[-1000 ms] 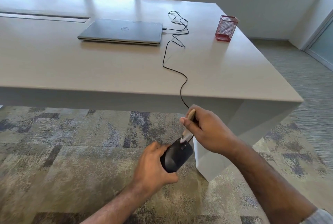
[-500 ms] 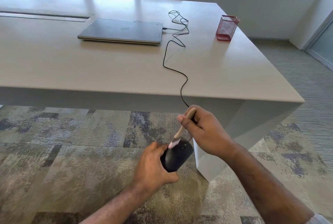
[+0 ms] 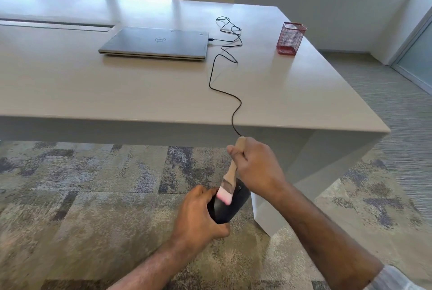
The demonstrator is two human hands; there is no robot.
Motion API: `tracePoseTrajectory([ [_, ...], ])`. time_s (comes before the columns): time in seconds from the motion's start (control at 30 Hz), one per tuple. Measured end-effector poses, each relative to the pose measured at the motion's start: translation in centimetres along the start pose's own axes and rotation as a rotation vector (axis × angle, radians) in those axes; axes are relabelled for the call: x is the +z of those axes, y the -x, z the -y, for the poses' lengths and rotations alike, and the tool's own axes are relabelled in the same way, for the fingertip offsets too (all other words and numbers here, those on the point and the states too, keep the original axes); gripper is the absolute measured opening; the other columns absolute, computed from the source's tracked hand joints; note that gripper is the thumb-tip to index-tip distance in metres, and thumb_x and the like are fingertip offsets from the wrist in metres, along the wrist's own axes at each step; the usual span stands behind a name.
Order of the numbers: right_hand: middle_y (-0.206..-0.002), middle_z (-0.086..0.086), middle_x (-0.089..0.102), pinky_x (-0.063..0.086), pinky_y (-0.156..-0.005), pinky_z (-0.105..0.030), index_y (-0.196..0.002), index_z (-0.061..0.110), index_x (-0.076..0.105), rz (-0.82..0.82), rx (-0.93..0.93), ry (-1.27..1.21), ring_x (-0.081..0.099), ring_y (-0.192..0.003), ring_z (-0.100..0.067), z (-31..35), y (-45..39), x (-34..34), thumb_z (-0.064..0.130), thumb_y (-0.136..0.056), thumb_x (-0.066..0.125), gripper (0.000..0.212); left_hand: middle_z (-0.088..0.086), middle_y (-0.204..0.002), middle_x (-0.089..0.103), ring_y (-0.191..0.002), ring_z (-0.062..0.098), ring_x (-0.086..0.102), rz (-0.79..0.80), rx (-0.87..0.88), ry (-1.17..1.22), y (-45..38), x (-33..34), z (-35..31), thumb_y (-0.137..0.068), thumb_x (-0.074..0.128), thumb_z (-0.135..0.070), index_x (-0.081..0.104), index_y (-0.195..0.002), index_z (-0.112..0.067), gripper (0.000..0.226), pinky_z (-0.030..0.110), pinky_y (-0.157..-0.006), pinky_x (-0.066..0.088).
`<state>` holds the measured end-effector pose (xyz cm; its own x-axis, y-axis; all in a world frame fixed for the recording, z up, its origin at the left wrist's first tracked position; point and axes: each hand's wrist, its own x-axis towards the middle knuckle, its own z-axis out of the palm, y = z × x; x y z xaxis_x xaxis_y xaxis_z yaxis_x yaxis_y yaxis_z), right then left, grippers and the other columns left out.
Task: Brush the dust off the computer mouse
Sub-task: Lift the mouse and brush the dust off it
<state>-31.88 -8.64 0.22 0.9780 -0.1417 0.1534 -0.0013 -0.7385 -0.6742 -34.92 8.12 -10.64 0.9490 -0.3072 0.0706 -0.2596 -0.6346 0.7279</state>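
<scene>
A black wired computer mouse [image 3: 231,208] is held in the air below the table's front edge, gripped from the left by my left hand [image 3: 198,215]. My right hand [image 3: 257,168] is closed around the wooden handle of a small brush [image 3: 230,177]. The brush's pale pink bristles rest on the top of the mouse, near its left side. The mouse's black cable [image 3: 219,86] runs up over the table edge to a closed grey laptop [image 3: 156,43].
A large beige table [image 3: 93,93] fills the upper view, its white end panel just right of my hands. A red mesh pen cup [image 3: 291,38] stands at the far right of the table. Several chairs sit behind it. Patterned carpet lies below.
The brush has swept across the mouse: its bristles went from the front end toward the left side and now sit on the middle of the top. My left hand has kept the mouse still.
</scene>
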Motion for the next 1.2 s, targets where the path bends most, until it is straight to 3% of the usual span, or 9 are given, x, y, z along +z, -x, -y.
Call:
tracePoseTrajectory([
  [0.07,-0.068,0.005,0.052,0.038,-0.058,-0.034,-0.069,0.025,0.039,0.017,0.061,0.08,0.052,-0.066,-0.019,0.0,-0.3,0.5,0.041,-0.101,0.051,0.037,-0.016,-0.089,0.049,-0.081,0.001,0.052,0.003,-0.002,0.013,0.0,0.0,-0.1,-0.047,0.075,-0.048,0.064,-0.096,-0.031,0.053,0.03,-0.067,0.056],
  [0.2,-0.063,0.009,0.046,0.027,-0.049,-0.025,-0.068,0.027,0.032,-0.085,0.035,0.19,0.042,-0.056,-0.004,-0.7,-0.8,-0.2,0.039,-0.103,0.046,0.039,-0.019,-0.095,0.049,-0.088,-0.001,0.052,0.04,-0.012,0.002,0.3,-0.2,0.1,-0.045,0.078,-0.05,0.066,-0.107,-0.032,0.066,0.025,-0.073,0.056],
  [0.33,-0.06,0.009,0.047,0.03,-0.05,-0.028,-0.07,0.027,0.035,-0.158,-0.029,0.097,0.045,-0.054,-0.007,-0.8,-0.8,-0.9,0.04,-0.103,0.047,0.037,-0.019,-0.096,0.048,-0.089,-0.001,0.053,0.038,-0.013,0.013,0.6,-0.1,0.3,-0.046,0.078,-0.05,0.066,-0.11,-0.033,0.067,0.024,-0.073,0.056],
  [0.43,-0.063,0.004,0.056,0.041,-0.053,-0.032,-0.071,0.026,0.041,-0.073,-0.054,-0.021,0.055,-0.058,-0.016,0.0,-0.4,0.1,0.042,-0.101,0.049,0.035,-0.017,-0.095,0.049,-0.088,0.0,0.052,0.029,-0.005,0.004,0.6,0.0,0.0,-0.049,0.079,-0.047,0.067,-0.109,-0.029,0.065,0.025,-0.074,0.056],
  [0.7,-0.062,0.008,0.048,0.038,-0.053,-0.033,-0.081,0.019,0.041,-0.095,-0.101,0.162,0.05,-0.057,-0.018,-2.0,-0.4,-0.8,0.04,-0.103,0.045,0.03,-0.019,-0.094,0.047,-0.089,0.001,0.051,0.027,0.009,-0.015,1.1,0.0,0.3,-0.046,0.071,-0.058,0.065,-0.111,-0.036,0.068,0.022,-0.072,0.054],
  [0.83,-0.059,-0.002,0.056,0.042,-0.056,-0.041,-0.073,0.013,0.046,-0.147,-0.081,-0.155,0.048,-0.054,-0.019,-2.4,-0.3,-1.5,0.035,-0.101,0.055,0.036,-0.019,-0.094,0.051,-0.086,-0.003,0.054,0.014,-0.041,0.05,1.0,-0.1,0.4,-0.042,0.074,-0.054,0.06,-0.098,-0.047,0.058,0.02,-0.07,0.056],
  [0.9,-0.056,-0.005,0.055,0.042,-0.054,-0.041,-0.073,0.012,0.049,-0.081,-0.038,-0.309,0.046,-0.05,-0.016,-2.5,-0.1,-1.7,0.033,-0.099,0.059,0.036,-0.019,-0.093,0.052,-0.088,-0.006,0.054,0.009,-0.047,0.078,0.9,-0.2,0.4,-0.041,0.076,-0.053,0.055,-0.094,-0.051,0.057,0.018,-0.068,0.055],
  [1.07,-0.054,0.008,0.055,0.042,-0.053,-0.025,-0.073,0.013,0.051,-0.062,-0.035,-0.159,0.051,-0.049,-0.002,-4.0,0.4,-2.2,0.033,-0.098,0.06,0.033,-0.023,-0.095,0.051,-0.089,-0.003,0.056,0.003,-0.026,0.104,1.2,-0.2,1.0,-0.042,0.079,-0.051,0.056,-0.1,-0.05,0.063,0.018,-0.068,0.056],
  [1.2,-0.048,0.004,0.058,0.037,-0.046,-0.021,-0.074,0.013,0.051,-0.078,0.017,-0.351,0.046,-0.039,-0.004,-4.3,0.5,-2.4,0.036,-0.099,0.059,0.034,-0.019,-0.093,0.053,-0.084,-0.001,0.057,-0.004,-0.051,0.11,1.1,-0.4,0.8,-0.041,0.077,-0.052,0.059,-0.102,-0.048,0.064,0.012,-0.066,0.052],
])
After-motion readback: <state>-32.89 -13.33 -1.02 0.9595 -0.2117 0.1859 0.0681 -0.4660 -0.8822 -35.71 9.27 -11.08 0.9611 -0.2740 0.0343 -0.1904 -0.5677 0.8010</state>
